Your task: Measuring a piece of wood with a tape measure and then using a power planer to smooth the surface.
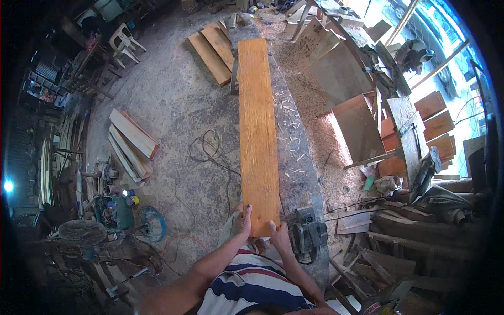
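A long orange-brown wooden board (258,121) stretches away from me, its far part over a dark, worn workbench (294,142). At the board's near end, my left hand (245,223) grips the left edge. My right hand (280,234) grips the near right corner, with the thumb on top. The fingers under the board are hidden. Just right of my right hand, a dark electric planer (308,233) rests on the bench. Pale shavings lie along the bench beside the board.
Stacked planks (212,50) lie on the floor beyond the bench's left side, and more planks (131,142) lie farther left. A black cable (210,149) loops across the floor. A fan (82,231) stands at lower left, a white plastic chair (125,44) at far left. Scrap wood (378,262) crowds the right.
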{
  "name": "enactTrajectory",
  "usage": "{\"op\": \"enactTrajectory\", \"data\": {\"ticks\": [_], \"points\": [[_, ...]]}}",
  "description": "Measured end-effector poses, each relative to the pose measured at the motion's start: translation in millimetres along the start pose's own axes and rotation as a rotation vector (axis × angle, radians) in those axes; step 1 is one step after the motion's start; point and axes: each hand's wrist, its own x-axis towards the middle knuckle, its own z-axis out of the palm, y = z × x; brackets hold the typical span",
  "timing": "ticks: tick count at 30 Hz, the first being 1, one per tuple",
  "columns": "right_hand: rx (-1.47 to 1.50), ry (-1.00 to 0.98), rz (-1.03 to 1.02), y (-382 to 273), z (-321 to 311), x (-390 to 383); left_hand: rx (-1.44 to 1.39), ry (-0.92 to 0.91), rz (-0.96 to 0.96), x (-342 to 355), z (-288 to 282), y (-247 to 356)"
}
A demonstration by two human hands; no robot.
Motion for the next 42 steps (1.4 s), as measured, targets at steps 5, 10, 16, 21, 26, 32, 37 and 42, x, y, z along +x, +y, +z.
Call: {"op": "enactTrajectory", "data": {"ticks": [5,10,16,21,26,32,37,42], "points": [[-0.158,0.087,-0.197,-54,-40,25,-0.268,0.144,0.305,20,41,46],[-0.292,0.275,-0.274,-144,-100,88,-0.417,0.074,0.275,55,84,157],[-0.16,0.265,-0.306,-174,-126,162,0.17,0.029,0.362,70,98,215],[-0.133,0.301,-0.307,-156,-122,170,0.133,-0.102,0.634,76,96,172],[-0.111,0.173,-0.355,-145,-146,145,0.042,-0.105,0.734,96,101,163],[-0.224,0.242,-0.382,-6,-208,-27,0.165,-0.043,0.667,102,63,123],[0.016,0.139,-0.383,59,-180,-89,0.876,-0.213,0.527,56,5,24],[0.303,0.101,-0.368,62,-165,-49,1.08,-0.532,0.561,-31,23,-58]]}}
